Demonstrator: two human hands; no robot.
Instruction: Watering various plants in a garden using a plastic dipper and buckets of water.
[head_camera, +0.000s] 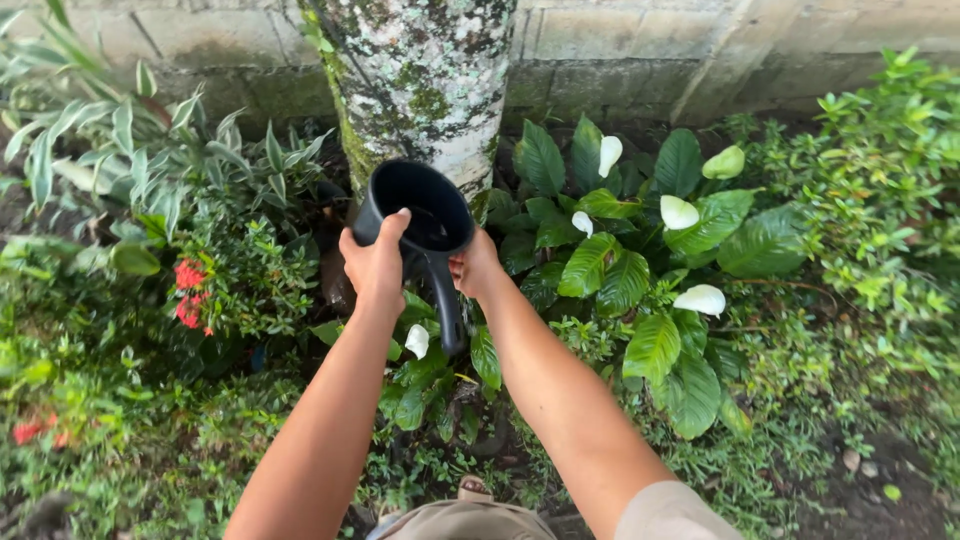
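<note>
Black jug held up mid-scene, before lichen-patched trunk; left hand curled over near-left rim, thumb on edge; right hand closed beside handle, right side; white-flowered plant right; red blooms left.

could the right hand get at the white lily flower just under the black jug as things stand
Probably not right away: the right hand is gripping the black plastic jug, as is the left hand. The white lily flower sits just below with nothing covering it, so a freed hand could likely drop down to it.
</note>
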